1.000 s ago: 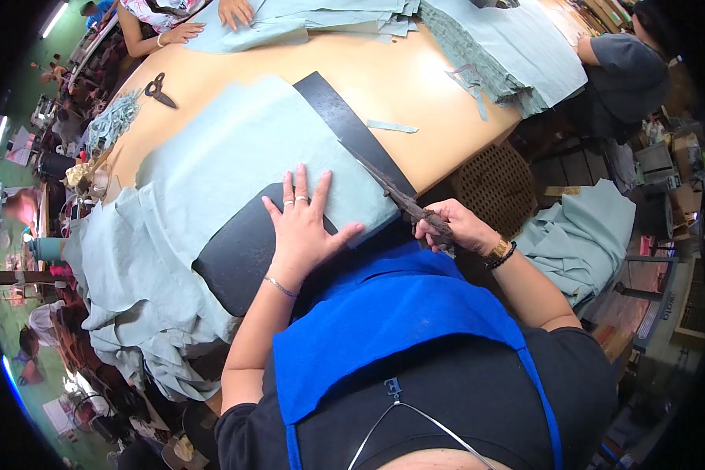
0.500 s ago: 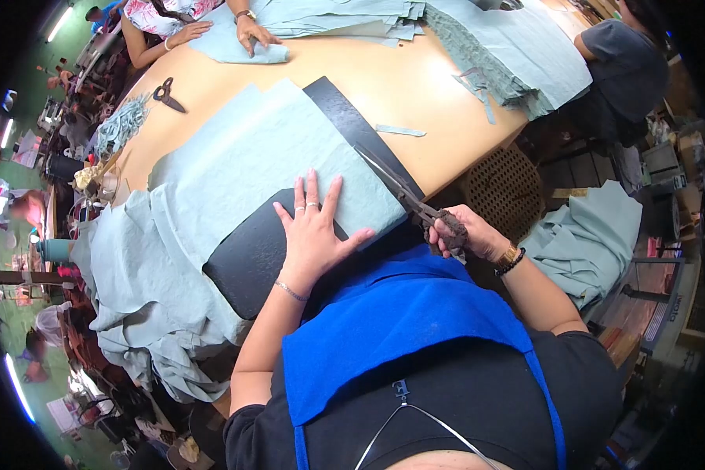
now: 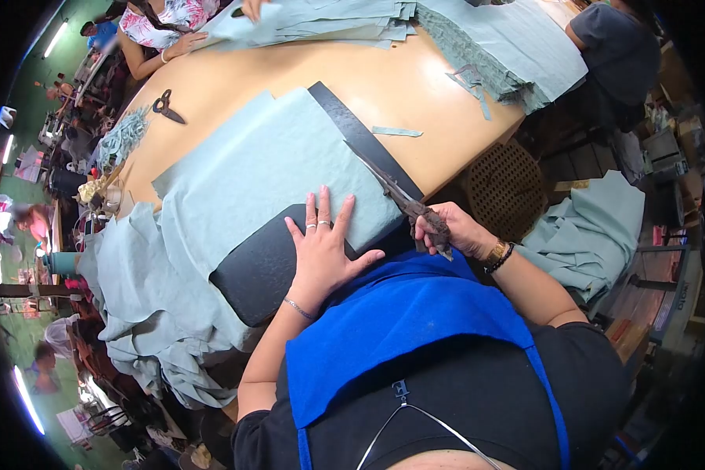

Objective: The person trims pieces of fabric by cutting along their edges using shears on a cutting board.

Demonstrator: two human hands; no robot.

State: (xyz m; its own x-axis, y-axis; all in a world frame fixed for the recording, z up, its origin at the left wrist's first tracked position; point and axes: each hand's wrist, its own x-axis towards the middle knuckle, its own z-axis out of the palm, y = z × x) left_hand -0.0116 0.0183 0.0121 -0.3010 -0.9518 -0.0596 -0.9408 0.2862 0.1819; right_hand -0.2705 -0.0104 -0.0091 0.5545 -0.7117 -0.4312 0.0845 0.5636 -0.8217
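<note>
My left hand [image 3: 323,244] lies flat with fingers spread, pressing on a pale blue-green sheet [image 3: 251,157] and a black pattern board [image 3: 262,266]. My right hand [image 3: 452,229] grips large scissors [image 3: 395,190] by handles wrapped in dark material. Their blades lie along the sheet's right edge, pointing away from me. Beneath the sheet, a dark flat board [image 3: 352,125] shows along that side. The sheet's loose part hangs in folds over the table's left edge.
Dark shears [image 3: 168,108] and a heap of thin scraps [image 3: 124,131] lie on the table's left. Stacked sheets [image 3: 501,51] stand at the far right. One narrow strip [image 3: 397,131] lies beyond the board. More folded material [image 3: 591,231] is at right. Two people sit across the table.
The scissor blades have closed together along the sheet's edge. My left hand stays spread on the sheet. Across the table, a person's hand has moved back with a piece of material.
</note>
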